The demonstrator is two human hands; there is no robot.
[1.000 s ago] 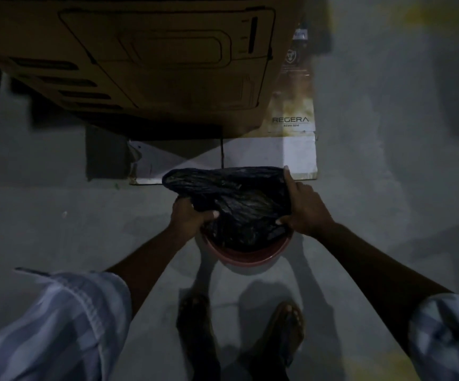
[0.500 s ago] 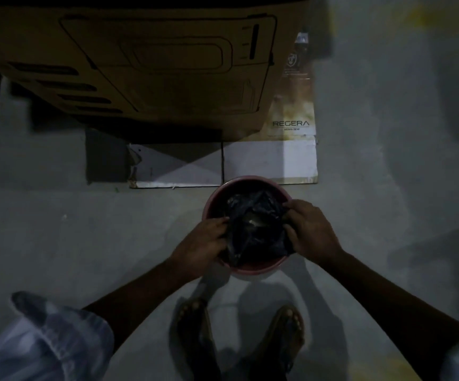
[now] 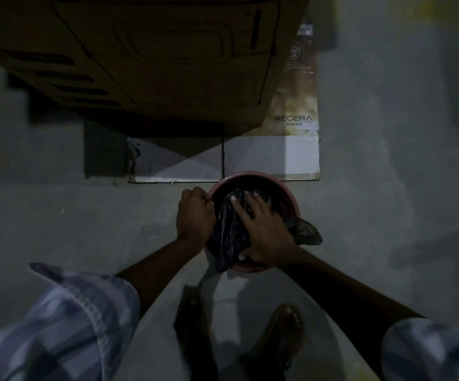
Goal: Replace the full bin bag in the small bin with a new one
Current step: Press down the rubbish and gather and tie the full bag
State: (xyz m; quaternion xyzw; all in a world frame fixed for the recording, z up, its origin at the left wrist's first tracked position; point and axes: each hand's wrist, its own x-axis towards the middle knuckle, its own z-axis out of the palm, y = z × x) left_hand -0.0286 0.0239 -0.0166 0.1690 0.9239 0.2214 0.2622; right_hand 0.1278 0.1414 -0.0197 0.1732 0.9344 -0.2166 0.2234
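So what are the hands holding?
The left hand grips the bin's left rim. The right hand presses spread fingers on the black bag, not gripping.

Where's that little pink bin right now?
The pink bin stands on the floor mid-frame, just before the flattened cardboard, between the hands and ahead of the person's feet.

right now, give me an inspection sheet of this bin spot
surface: bare grey concrete floor, dimly lit
job's things: small red bin stands on the floor; black bin bag sits in it, part hanging over the near rim and a corner over the right rim
clutter: flattened white card behind the bin
hands: left hand grips the bin's left rim; right hand presses flat on the bag
cables: nothing seen
surroundings: large cardboard box behind; two sandalled feet below the bin
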